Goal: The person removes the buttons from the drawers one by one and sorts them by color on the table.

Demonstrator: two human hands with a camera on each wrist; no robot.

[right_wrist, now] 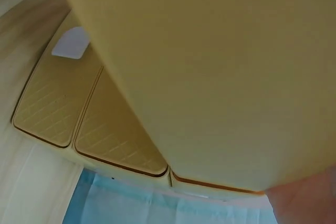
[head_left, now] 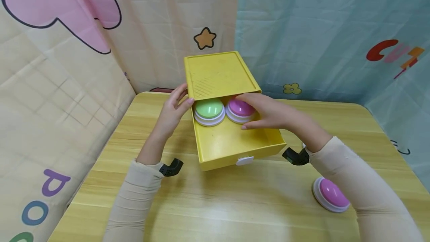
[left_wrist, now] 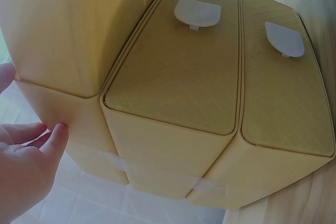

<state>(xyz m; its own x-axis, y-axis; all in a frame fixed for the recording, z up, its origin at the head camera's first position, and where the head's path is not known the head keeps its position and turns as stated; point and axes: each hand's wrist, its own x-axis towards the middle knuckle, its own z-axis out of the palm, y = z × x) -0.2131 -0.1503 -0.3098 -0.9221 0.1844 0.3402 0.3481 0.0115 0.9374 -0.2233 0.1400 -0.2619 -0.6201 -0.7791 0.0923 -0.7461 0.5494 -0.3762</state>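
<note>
In the head view a yellow drawer cabinet (head_left: 218,74) stands on the table with its top drawer (head_left: 221,143) pulled out. Inside the drawer sit a green dome push button (head_left: 209,108) and a pink dome push button (head_left: 239,108), each on a white base. My right hand (head_left: 268,111) spans the pink button, fingers over its far side, thumb stretched out at the base's front edge. My left hand (head_left: 171,109) rests its fingers on the cabinet's upper left side, thumb by the front corner; the left wrist view shows these fingertips (left_wrist: 60,129) against the side wall.
Another pink push button (head_left: 332,193) lies on the wooden table (head_left: 188,204) at the right, beside my right sleeve. Two closed drawers (left_wrist: 173,72) with white pull tabs sit below the extended one. A printed curtain (head_left: 302,29) hangs close behind the cabinet.
</note>
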